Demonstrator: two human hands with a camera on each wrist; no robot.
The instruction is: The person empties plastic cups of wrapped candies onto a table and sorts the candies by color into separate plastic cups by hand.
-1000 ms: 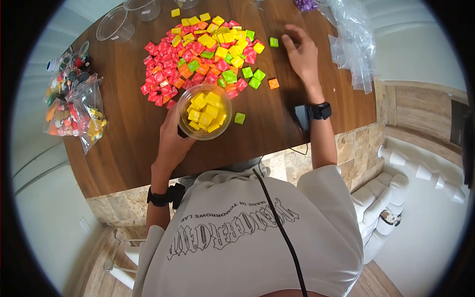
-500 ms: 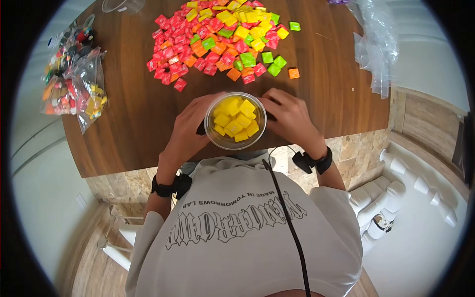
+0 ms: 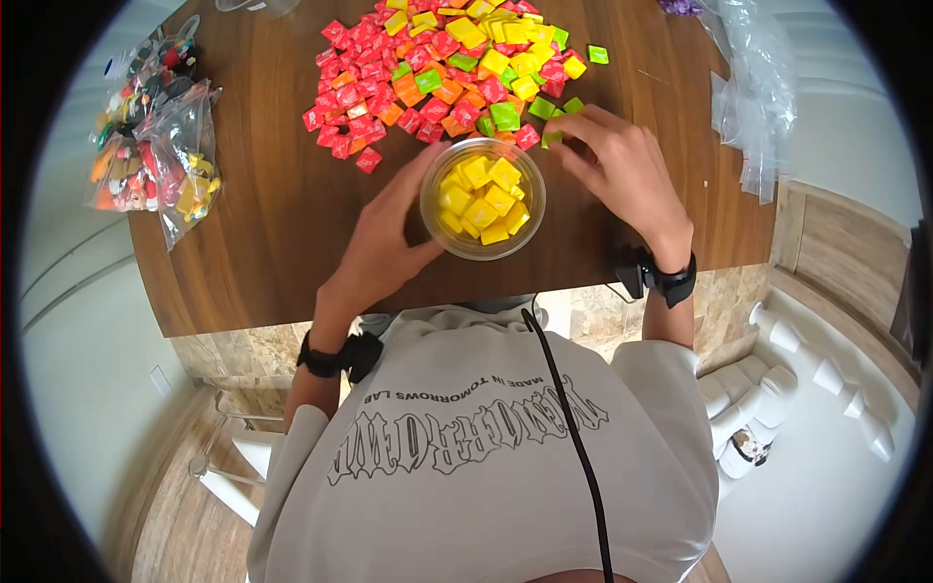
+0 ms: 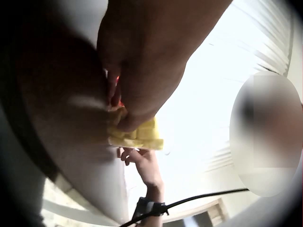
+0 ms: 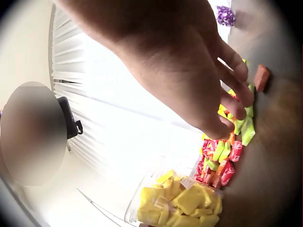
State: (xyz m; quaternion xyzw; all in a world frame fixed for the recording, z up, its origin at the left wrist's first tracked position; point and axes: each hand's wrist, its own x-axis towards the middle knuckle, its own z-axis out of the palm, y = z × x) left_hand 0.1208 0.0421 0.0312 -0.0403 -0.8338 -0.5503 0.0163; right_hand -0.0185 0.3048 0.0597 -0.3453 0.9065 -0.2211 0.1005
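Note:
My left hand [image 3: 389, 228] holds a clear plastic cup [image 3: 483, 257] from its left side, thumb low and fingers round the far side. Yellow wrapped square candies [image 3: 483, 199] fill much of it. In the left wrist view the thumb lies against the yellow-filled cup. To the right of the cup, my right hand [image 3: 627, 165] reaches over the table with loosely bent fingers. Its fingertips are right at a green candy [image 3: 552, 139] by the pile's near right edge. In the right wrist view the fingers hang spread above green candies [image 5: 247, 130].
A wide pile of red, orange, yellow and green candies [image 3: 428, 78] lies beyond the cup. Bags of small colourful figures [image 3: 160, 155] sit at the left, clear plastic bags [image 3: 753, 107] at the right. Another clear cup [image 3: 262, 8] stands far left.
The right hand came from the far right to the cup's right side, then moved away to the green candies. The left hand has shifted the cup rightward.

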